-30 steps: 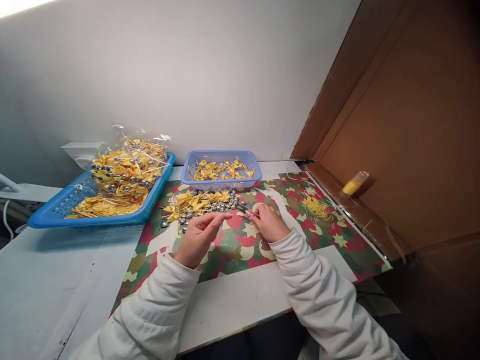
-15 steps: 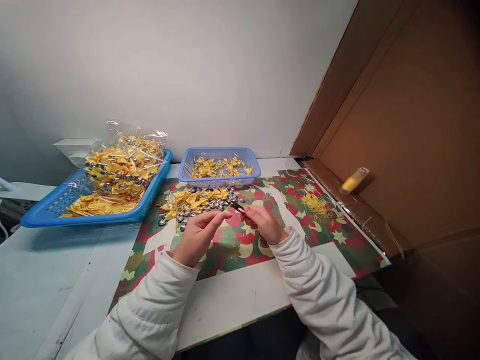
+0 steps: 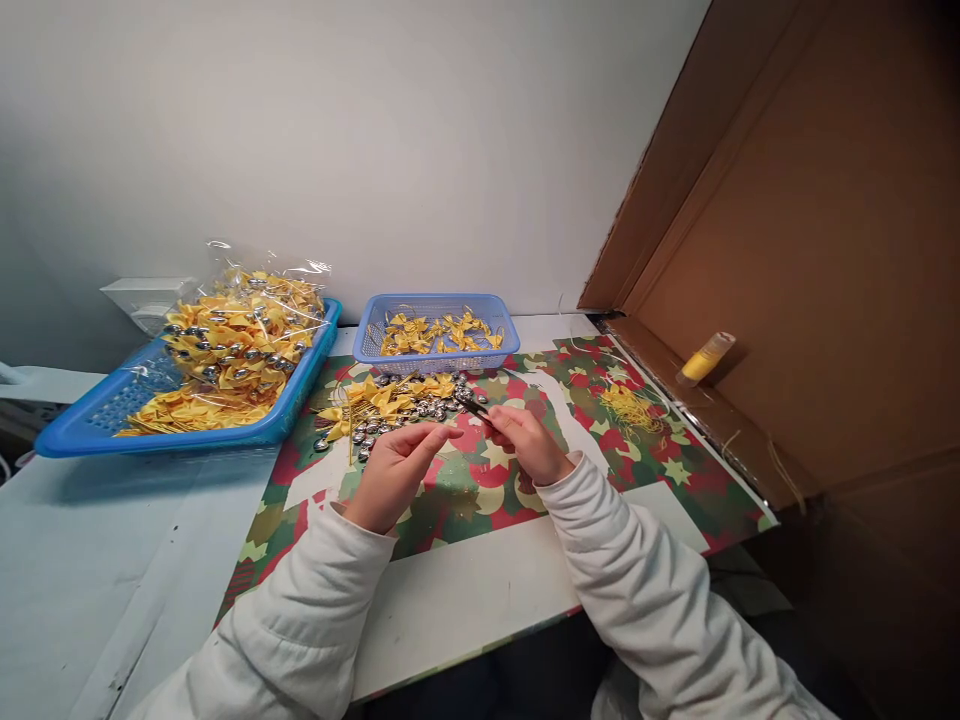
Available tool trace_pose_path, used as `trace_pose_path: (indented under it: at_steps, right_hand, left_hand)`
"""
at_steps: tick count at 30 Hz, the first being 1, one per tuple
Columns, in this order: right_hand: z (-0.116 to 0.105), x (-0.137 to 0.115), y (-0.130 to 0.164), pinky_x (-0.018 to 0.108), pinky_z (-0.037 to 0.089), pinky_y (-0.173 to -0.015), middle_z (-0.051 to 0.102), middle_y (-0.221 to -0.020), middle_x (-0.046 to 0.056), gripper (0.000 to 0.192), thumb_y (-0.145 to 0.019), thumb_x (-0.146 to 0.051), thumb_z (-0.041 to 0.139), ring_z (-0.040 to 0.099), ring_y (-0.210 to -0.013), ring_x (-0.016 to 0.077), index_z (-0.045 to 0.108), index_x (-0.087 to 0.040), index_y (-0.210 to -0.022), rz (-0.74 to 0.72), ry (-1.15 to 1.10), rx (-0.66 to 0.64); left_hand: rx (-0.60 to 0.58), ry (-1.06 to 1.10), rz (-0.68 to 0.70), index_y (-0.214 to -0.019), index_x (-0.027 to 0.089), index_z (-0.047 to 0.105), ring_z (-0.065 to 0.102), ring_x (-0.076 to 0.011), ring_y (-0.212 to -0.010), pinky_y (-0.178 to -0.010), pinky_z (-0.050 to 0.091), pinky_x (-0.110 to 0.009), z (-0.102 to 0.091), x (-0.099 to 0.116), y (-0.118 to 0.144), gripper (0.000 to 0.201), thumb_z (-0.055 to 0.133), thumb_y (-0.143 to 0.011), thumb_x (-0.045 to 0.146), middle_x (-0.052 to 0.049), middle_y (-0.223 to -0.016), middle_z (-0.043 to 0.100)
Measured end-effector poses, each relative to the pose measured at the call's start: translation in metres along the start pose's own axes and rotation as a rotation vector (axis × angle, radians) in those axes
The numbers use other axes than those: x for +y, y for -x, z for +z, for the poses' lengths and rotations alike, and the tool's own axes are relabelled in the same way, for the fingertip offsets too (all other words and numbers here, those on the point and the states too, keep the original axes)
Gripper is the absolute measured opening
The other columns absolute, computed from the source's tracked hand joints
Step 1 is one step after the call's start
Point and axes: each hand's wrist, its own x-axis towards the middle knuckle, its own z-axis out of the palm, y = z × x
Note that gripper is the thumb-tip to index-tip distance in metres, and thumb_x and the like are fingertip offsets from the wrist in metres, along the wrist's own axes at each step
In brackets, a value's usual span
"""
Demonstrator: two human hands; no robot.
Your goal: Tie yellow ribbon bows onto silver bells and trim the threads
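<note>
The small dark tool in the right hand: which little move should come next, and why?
Probably the right hand should reach the tool's tip a little further to the loose pile of bows and silver pieces. The tip already points there, and the left hand waits pinched just beside it.

Before you: glossy printed paper (image 3: 660,480) covers the desk, blue perforated plastic baskets (image 3: 439,312) hold satiny yellow ribbon bows (image 3: 439,335), shiny metal beads (image 3: 420,412) lie loose (crinkly clear cellophane (image 3: 247,280) at ten o'clock), matt brown cardboard (image 3: 825,250).
</note>
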Motion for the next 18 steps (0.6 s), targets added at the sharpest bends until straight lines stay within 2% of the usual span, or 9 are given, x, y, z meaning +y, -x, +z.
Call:
trace_pose_path:
  at_steps: [5, 10, 18]
  right_hand:
    - [0.0, -0.0035, 0.0013, 0.024, 0.028, -0.053, 0.049, -0.069, 0.001, 0.046, -0.083, -0.06, 0.046, 0.039, -0.063, 0.0114, 0.054, -0.018, -0.067, 0.021, 0.011, 0.012]
    - [0.0009, -0.0067, 0.0026, 0.025, 0.028, -0.054, 0.047, -0.068, 0.0, 0.044, -0.084, -0.058, 0.045, 0.038, -0.061, 0.0108, 0.051, -0.018, -0.066, 0.002, 0.009, -0.048]
    - [-0.0003, -0.0013, 0.0013, 0.025, 0.028, -0.055, 0.043, -0.066, -0.001, 0.045, -0.086, -0.058, 0.044, 0.036, -0.061, 0.0109, 0.049, -0.019, -0.066, -0.033, 0.045, -0.048]
  left_hand:
    - [0.009, 0.04, -0.012, -0.07, 0.02, 0.078, 0.033, -0.0108, -0.041, -0.038, 0.023, -0.022, -0.0005, -0.0006, -0.0008, 0.021, 0.073, -0.071, 0.041, 0.005, -0.037, 0.035]
    - [0.006, 0.029, -0.011, -0.07, 0.02, 0.078, 0.035, -0.0113, -0.041, -0.037, 0.023, -0.022, 0.0006, 0.0009, -0.0001, 0.021, 0.072, -0.072, 0.04, 0.004, -0.037, 0.036]
    - [-0.001, -0.007, -0.029, -0.073, 0.02, 0.079, 0.039, -0.0128, -0.044, -0.04, 0.025, -0.023, 0.0003, 0.0007, 0.0005, 0.023, 0.071, -0.073, 0.041, 0.004, -0.037, 0.037]
